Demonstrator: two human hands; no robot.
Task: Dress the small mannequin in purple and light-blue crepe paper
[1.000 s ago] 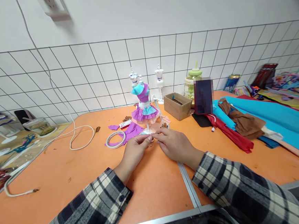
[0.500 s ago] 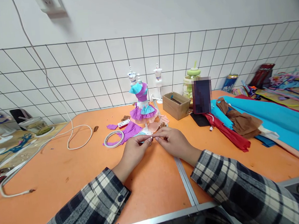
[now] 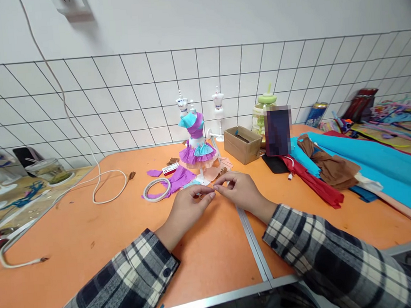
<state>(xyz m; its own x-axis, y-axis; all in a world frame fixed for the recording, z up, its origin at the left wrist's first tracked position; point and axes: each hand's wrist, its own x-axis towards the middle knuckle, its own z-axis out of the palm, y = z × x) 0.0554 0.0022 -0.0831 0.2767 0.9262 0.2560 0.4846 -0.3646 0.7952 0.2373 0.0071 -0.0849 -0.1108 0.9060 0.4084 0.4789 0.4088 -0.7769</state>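
Note:
My left hand [image 3: 188,209] and my right hand [image 3: 239,190] meet fingertip to fingertip over the orange table [image 3: 90,229], both pinched on a tiny piece too small to name. Just behind them stands a small mannequin [image 3: 196,143] in a purple and turquoise paper dress. A roll of tape [image 3: 156,190] and purple paper scraps [image 3: 179,179] lie left of the mannequin. Both sleeves are dark plaid.
A small cardboard box [image 3: 243,144], a green-lidded jar [image 3: 264,113] and a blurred dark object [image 3: 278,131] stand at the back. Blue, red and brown cloth [image 3: 334,167] lies to the right. A white cable [image 3: 101,181] curls at the left, near a glass cup [image 3: 48,172].
Both hands stayed together at the fingertips and shifted slightly; the fingers reworked their pinch on the tiny piece. The view drifted a little.

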